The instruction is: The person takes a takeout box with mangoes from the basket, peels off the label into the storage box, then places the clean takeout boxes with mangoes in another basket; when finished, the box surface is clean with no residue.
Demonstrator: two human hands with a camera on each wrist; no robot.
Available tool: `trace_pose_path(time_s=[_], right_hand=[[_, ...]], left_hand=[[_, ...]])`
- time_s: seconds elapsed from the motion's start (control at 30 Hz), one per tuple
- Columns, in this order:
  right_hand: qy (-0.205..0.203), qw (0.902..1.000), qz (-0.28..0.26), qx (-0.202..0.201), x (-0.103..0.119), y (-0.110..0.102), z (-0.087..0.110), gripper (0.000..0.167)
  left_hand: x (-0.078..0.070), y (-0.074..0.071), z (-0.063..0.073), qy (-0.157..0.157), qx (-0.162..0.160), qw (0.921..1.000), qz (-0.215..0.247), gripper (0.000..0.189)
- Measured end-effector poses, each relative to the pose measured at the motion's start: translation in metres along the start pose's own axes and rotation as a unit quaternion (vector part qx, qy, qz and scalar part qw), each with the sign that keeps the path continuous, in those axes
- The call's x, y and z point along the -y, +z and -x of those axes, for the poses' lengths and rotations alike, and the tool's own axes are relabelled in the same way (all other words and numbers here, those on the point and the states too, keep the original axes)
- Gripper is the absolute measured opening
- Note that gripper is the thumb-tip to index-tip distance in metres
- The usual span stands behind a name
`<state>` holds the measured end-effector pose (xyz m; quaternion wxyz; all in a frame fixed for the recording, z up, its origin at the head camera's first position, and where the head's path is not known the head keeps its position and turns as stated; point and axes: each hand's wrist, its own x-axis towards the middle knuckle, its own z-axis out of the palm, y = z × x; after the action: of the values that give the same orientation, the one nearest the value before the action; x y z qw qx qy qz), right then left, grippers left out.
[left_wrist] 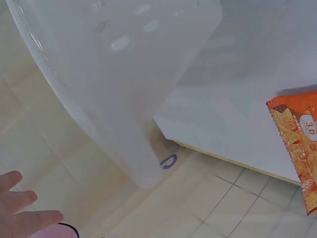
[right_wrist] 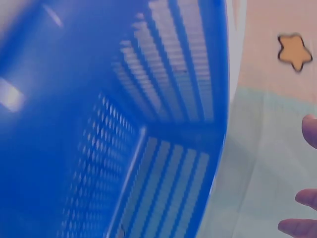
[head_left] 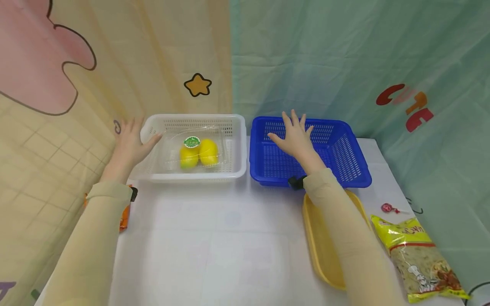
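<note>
Key relation: left hand (head_left: pixel 130 142) is at the left end of the white basket (head_left: pixel 199 175); the basket extends to the right from those fingers. Right hand (head_left: pixel 296 138) is above the blue basket (head_left: pixel 268 179), left of its middle, fingers pointing to the back rim, so most of that basket lies below and to the right. Each basket's long axis runs side to side across the desk (head_left: pixel 214 238). Left hand is nearer the white one, right hand nearer the blue one; the two baskets stand side by side at the back, a narrow gap between.

Fingers: both sets spread wide and nearly straight, holding nothing. In each wrist view the visible fingertips show apart from the basket. Whether the left thumb touches the white rim: cannot tell.

Counts:
- Baskets: 2 (1 white, 1 blue).
- Clear container (head_left: pixel 221 140): 1, inside the white basket.
- Yellow fruits (head_left: pixel 208 152): 2, in that container, lemon-like; 1 green sticker (head_left: pixel 192 142) on the lid.
- Yellow tray (head_left: pixel 320 242): 1, in front of the blue basket, partly hidden by the right sleeve (head_left: pixel 344 238).
- Orange packet (left_wrist: pixel 297 139): 1, at the desk's left side, partly behind the left sleeve (head_left: pixel 88 246) in the head view.
- Lollipop (head_left: pixel 387 208): 1, right of the tray.
- Yellow-topped bag (head_left: pixel 419 259): 1, slanting, at the right edge.
</note>
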<state>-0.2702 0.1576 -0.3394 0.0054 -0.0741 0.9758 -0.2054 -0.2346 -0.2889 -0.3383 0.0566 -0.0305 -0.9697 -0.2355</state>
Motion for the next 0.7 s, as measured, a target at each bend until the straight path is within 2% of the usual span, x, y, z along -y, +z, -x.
trace_pose_path(time_s=[0.17,0.3,0.53,0.7], right_hand=[[-0.015,0.9995,-0.026,0.012,0.022,0.018,0.003,0.089],[-0.028,0.9985,-0.035,0.032,0.043,0.031,0.003,0.089],[-0.042,0.9958,-0.069,0.043,0.074,0.050,0.003,0.085],[-0.047,0.9919,-0.111,0.041,0.088,0.062,0.001,0.080]], left_hand=[[0.010,0.005,0.007,0.009,-0.013,0.9996,0.021,0.079],[0.020,0.010,0.014,-0.004,-0.013,0.9990,0.044,0.074],[0.034,0.013,0.021,-0.058,0.039,0.9961,0.053,0.076],[0.042,0.015,0.022,-0.103,0.060,0.9914,0.054,0.073]])
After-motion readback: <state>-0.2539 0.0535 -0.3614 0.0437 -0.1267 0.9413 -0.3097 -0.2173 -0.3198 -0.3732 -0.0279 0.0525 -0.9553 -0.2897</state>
